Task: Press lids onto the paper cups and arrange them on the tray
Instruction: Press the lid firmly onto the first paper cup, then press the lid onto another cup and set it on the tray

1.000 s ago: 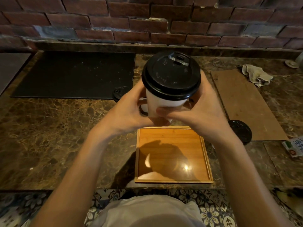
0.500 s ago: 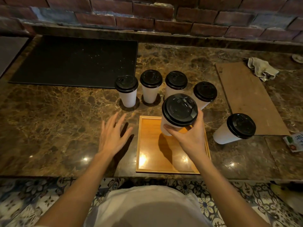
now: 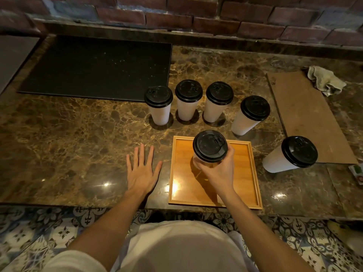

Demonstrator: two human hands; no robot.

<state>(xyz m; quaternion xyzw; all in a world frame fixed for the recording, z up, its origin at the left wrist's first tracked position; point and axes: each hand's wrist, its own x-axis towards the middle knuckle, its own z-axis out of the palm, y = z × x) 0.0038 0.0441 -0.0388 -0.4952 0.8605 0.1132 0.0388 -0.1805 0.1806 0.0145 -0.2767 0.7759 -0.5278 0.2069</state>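
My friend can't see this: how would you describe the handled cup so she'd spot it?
Find the wooden tray at the counter's near edge. Over it, the right hand grips a white, black-lidded cup. It alone is held; five lookalikes stand off the tray.

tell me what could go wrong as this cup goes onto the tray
The right hand alone holds the cup over the tray; the left hand is spread open beside it, so a slip may go uncaught. Placed centrally, it might leave too little room for the five other cups on the counter.
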